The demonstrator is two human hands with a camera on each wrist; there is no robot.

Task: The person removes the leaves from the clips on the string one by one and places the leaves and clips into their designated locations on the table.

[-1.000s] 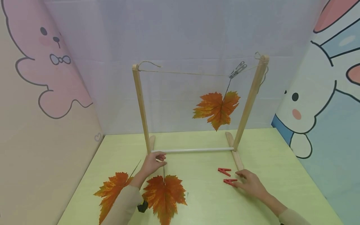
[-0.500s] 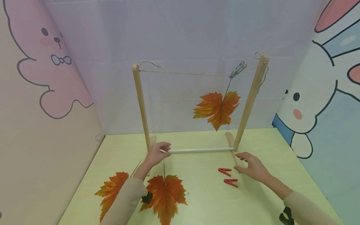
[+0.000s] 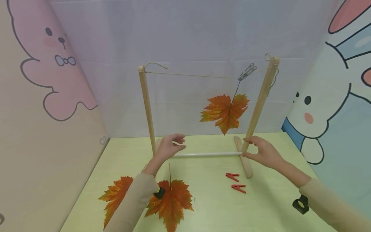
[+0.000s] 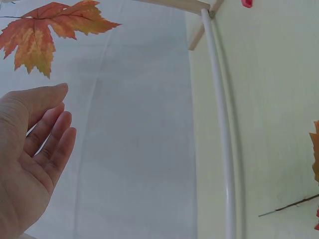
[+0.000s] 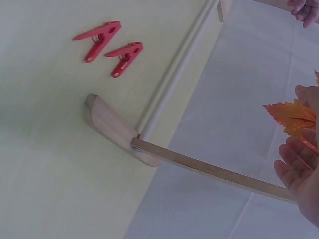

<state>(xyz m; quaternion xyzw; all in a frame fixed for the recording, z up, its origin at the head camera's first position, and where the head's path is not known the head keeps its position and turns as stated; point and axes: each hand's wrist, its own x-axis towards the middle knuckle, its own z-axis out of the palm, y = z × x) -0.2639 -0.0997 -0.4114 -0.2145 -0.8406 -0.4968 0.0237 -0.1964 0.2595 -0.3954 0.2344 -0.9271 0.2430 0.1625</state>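
My left hand (image 3: 168,149) is raised near the left post, with loosely bent fingers and nothing between them. In the left wrist view its thumb and fingers stand apart. By the right post is my right hand (image 3: 264,154), also holding nothing. An orange maple leaf (image 3: 226,111) hangs by its stem from a grey clothespin (image 3: 247,72) on the string (image 3: 191,75). Another leaf (image 3: 171,201) lies on the table below my left hand, and a third leaf (image 3: 117,195) is partly hidden behind my left sleeve. Two red clothespins (image 5: 102,41) lie near the frame's right foot.
Two wooden posts, the left post (image 3: 147,111) and the right post (image 3: 262,100), hold up the string. A white rod (image 3: 208,154) joins them low down. The right foot (image 3: 246,166) rests on the pale yellow table (image 3: 214,209). A light curtain (image 3: 179,35) hangs behind.
Both hands have risen and moved forward. My left hand has left the stem of the lying leaf, and my right hand has moved away from the red clothespins, which stay on the table.
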